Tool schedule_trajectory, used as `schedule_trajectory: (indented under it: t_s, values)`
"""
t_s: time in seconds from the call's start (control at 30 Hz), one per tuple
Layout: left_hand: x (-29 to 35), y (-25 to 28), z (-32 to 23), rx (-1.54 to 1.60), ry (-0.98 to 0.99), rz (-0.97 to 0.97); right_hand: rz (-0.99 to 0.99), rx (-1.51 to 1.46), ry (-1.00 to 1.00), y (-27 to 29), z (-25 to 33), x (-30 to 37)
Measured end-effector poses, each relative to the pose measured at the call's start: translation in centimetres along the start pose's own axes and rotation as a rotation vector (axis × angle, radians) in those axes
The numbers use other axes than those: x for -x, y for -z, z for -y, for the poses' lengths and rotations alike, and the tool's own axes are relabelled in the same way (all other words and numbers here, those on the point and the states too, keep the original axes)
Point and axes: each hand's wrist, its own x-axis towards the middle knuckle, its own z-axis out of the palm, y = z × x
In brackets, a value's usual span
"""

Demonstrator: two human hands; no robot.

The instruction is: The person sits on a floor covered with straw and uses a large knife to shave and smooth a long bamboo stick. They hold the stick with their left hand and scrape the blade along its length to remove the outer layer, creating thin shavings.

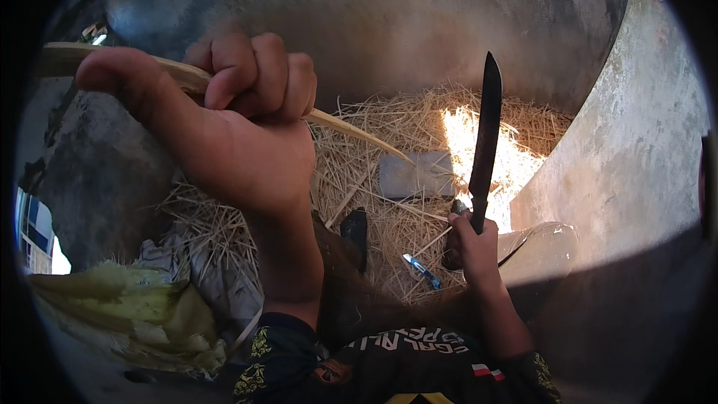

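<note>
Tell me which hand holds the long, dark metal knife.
The bare right hand holds the long, dark metal knife. The bare left hand, higher in the picture, instead grips a long, thin, pale strip, apparently wood or bamboo.

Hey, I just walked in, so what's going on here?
A person's left hand grips a long pale strip, raised, its thin end pointing down toward a grey block. The right hand holds a large dark knife, blade upward and apart from the strip. Straw-like slivers lie around the block, with a blue cutter among them.
</note>
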Motion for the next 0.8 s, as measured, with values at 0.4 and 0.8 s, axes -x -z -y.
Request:
schedule_trajectory:
  t_s: [0.4, 0.8]
  values:
    - [-1.9, -3.9, 2.1, -0.096, 0.096, -0.049, 0.291, 0.201, -0.372, -1.8, -0.1, -0.5]
    - [-2.8, -4.8, 2.7, 0.093, 0.197, -0.105, 0.380, 0.114, -0.393, -3.8, 1.7, 0.5]
